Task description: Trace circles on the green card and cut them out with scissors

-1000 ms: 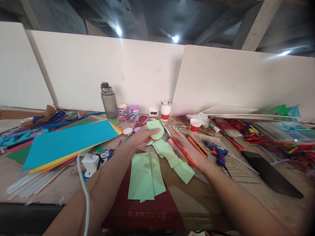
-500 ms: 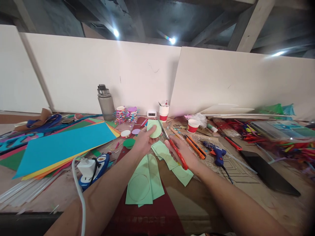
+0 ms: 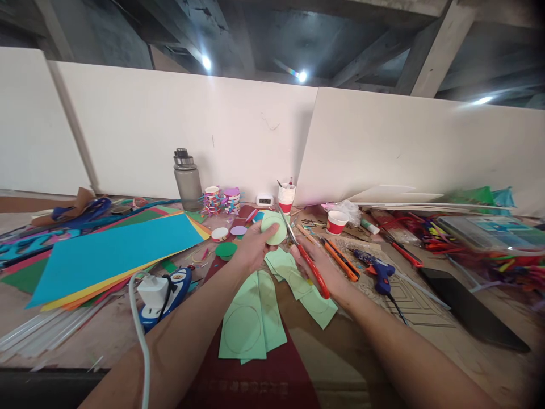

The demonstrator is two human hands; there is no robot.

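Between the thumb and fingers of my left hand (image 3: 252,249) is a light green paper circle (image 3: 276,230), its edge rounded at the right. My right hand (image 3: 326,267) is closed around red-handled scissors (image 3: 313,267). Their blades point up and away, right beside the paper's right edge; whether they touch it I cannot tell. Below my hands lie green paper strips (image 3: 242,329) with circles drawn in pencil, and more green pieces (image 3: 317,307) lie under the scissors. A dark green paper disc (image 3: 226,250) rests left of my left hand.
Left are coloured sheets (image 3: 114,250), a power strip (image 3: 181,281) with a white cable, and a bottle (image 3: 187,182). Right are a paper cup (image 3: 336,222), orange cutters (image 3: 340,258), a blue glue gun (image 3: 380,271) and a black phone-like slab (image 3: 472,307). A small clock (image 3: 264,200) stands behind.
The whole view has shifted slightly, with everything appearing a little lower and to the right. The scissors stay at the paper's right edge, and both hands keep their holds.
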